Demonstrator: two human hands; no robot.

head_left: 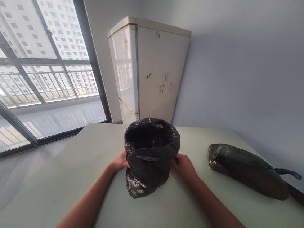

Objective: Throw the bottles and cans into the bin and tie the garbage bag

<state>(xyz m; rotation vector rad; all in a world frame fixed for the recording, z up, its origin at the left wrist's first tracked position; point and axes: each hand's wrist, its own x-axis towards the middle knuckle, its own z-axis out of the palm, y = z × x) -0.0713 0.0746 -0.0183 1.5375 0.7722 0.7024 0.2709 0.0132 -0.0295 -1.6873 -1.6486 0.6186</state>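
Note:
A black plastic garbage bag (148,171) stands upright on the pale table, its round mouth spread wide and facing up. The top edge is folded outward, and a crumpled lower part hangs toward me. Whether a container sits inside it cannot be seen; the interior is dark. My left hand (120,161) holds the bag's left side, its fingers mostly hidden behind the plastic. On the opposite side, my right hand (185,167) is closed against the bag, fingers curled in at the plastic.
The pale green table (92,165) extends around the bag. To the right lies a bundled roll of black plastic bags (249,170) with a loose strip trailing off. Beyond the table's far edge stands a white refrigerator (161,64), with a sliding glass door (38,62) at left.

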